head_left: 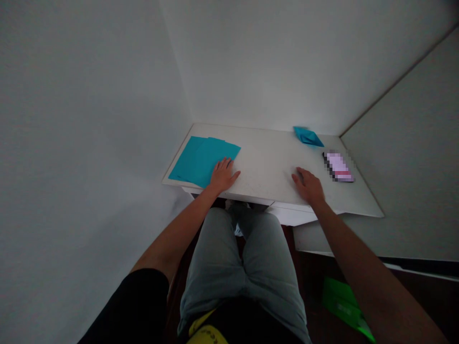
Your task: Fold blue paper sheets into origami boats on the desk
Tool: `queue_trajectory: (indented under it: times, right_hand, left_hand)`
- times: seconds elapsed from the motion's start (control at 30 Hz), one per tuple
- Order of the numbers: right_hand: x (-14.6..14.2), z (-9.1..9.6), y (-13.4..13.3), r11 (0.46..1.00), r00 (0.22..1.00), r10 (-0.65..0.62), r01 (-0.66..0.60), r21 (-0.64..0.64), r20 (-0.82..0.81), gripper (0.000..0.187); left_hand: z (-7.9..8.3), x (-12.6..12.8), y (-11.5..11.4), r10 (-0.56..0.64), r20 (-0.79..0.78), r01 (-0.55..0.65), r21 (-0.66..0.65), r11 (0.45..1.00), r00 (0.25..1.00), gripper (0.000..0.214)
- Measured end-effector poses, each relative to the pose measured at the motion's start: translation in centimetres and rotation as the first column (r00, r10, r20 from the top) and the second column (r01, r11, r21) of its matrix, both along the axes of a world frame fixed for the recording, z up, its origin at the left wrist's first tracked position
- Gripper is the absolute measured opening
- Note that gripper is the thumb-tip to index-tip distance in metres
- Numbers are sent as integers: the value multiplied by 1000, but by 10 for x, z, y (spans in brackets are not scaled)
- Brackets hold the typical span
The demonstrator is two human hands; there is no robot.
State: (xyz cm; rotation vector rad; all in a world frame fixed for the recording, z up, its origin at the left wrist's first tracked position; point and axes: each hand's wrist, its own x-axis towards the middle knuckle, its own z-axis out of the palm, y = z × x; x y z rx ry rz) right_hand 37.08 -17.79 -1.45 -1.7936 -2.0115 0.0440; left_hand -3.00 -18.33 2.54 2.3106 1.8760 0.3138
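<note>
Several overlapping sheets of teal paper (201, 160) lie flat at the left end of a white desk (265, 162). My left hand (224, 176) rests with spread fingers on their right corner, gripping nothing. My right hand (307, 185) lies on the bare desk top near the front edge, fingers slightly curled and nothing visible in them. Beyond it sits a folded piece of teal paper (308, 137) against the back wall. A phone (339, 167), blurred by pixelation, lies flat at the right of my right hand.
White walls (251, 62) close in the desk at the back and on both sides. My legs in grey trousers (229, 267) sit below the front edge. A green flat object (344, 306) lies on the dark floor at lower right.
</note>
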Motion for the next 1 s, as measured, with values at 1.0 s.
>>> queue_trajectory:
  times: [1.0]
  right_hand:
    - [33,65,144,969,967,-231,238,-58,107,44]
  left_hand:
    - [-25,-8,-3,152,166,-178,150,973,974,80]
